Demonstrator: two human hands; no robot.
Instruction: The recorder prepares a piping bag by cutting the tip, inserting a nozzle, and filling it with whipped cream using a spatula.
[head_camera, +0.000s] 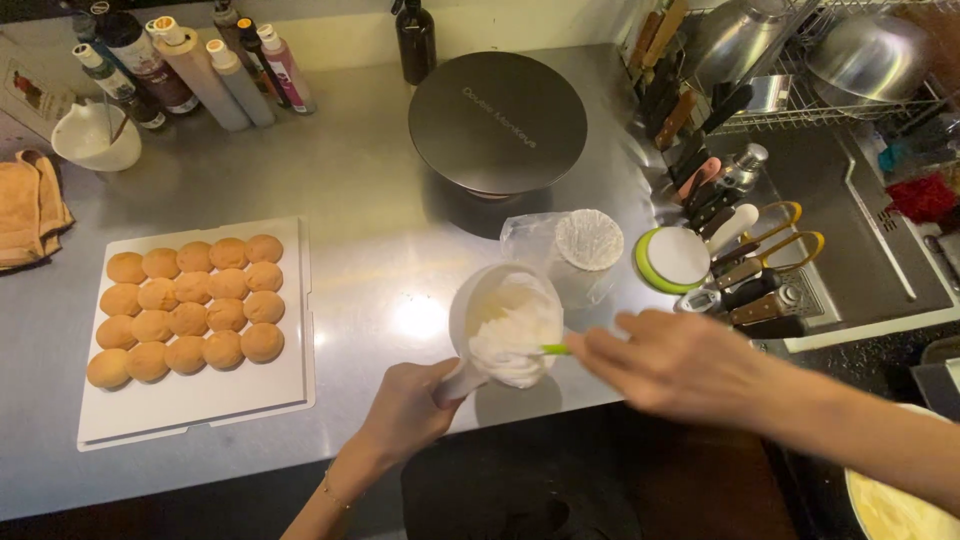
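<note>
My left hand (410, 405) grips the handle of a white cup-like container (478, 300), tilted above the steel counter's front edge. White cream (515, 340) fills its lower side. My right hand (680, 365), blurred, holds a green-handled tool (553, 349) whose tip is in the cream. A clear plastic bag with a round white paper piece (588, 240) lies just behind the container.
A white board (200, 400) carries several round golden buns (190, 310) at the left. A dark round turntable (497, 120) stands at the back, bottles (200, 65) at the far left, a white bowl (95, 135), an orange cloth (25, 205), knives (735, 260) and a dish rack (830, 60) at right.
</note>
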